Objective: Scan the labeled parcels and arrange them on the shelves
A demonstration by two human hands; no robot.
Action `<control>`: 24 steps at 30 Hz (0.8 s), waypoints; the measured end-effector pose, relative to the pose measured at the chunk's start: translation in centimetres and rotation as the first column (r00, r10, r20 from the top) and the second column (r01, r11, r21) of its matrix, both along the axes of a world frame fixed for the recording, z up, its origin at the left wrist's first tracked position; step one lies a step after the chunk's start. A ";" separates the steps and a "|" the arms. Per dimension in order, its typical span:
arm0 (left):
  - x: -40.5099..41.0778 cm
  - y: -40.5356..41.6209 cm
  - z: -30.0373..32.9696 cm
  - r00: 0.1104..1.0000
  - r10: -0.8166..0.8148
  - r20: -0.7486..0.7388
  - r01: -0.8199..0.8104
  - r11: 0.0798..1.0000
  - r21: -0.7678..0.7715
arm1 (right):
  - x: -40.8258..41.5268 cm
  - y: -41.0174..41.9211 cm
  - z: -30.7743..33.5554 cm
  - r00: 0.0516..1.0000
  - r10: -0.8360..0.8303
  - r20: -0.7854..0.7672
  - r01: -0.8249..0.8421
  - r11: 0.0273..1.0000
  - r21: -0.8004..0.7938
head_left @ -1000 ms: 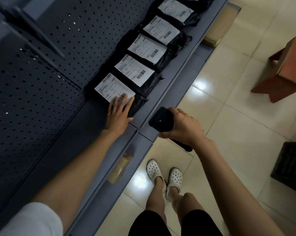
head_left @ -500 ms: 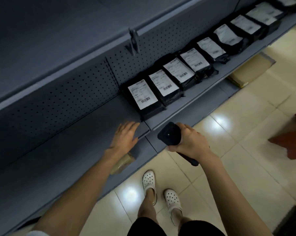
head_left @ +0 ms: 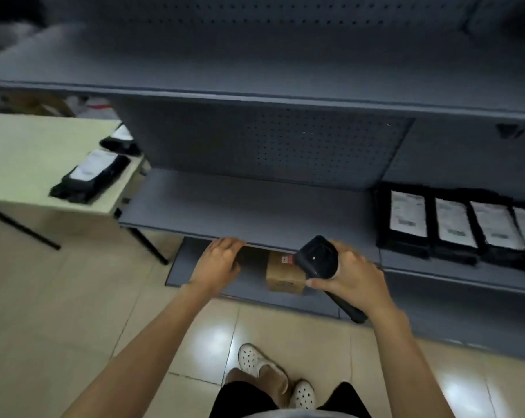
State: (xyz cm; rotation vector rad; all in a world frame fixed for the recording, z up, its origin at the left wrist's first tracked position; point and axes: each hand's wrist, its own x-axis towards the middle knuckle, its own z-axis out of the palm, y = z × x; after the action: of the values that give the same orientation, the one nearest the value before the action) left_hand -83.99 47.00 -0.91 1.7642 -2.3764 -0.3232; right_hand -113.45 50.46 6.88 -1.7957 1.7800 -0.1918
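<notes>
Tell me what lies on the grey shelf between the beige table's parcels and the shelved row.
Head view: bare grey metal shelf between black labelled parcels on the table and row.

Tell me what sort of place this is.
Probably a parcel pickup point or small stockroom: grey metal shelving with a pegboard back, a row of black labeled parcels on it, more parcels on a table, and a handheld scanner gripped in the right hand.

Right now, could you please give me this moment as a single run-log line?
left hand: open, empty | right hand: grips scanner | shelved parcels: row at right | table parcels: waiting
</notes>
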 end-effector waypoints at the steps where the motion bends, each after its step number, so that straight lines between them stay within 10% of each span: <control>1: 2.2 1.0 0.6 0.998 0.058 -0.006 -0.058 0.998 -0.021 | 2.0 -0.6 0.5 0.998 0.060 -0.004 -0.060 0.998 -0.003; 10: 21.6 10.1 4.5 0.850 0.526 0.007 -0.526 0.850 -0.029 | 24.1 -2.6 3.9 0.871 0.490 -0.042 -0.492 0.869 -0.057; 24: 54.3 21.9 5.9 0.654 0.757 0.017 -0.756 0.654 -0.026 | 60.8 0.7 4.4 0.705 0.709 0.012 -0.708 0.705 -0.044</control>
State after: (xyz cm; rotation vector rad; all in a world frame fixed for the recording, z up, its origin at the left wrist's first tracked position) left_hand -29.66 68.86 5.03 2.5472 -1.4064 -0.1463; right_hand -52.64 51.18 11.29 -2.3501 0.9388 0.0692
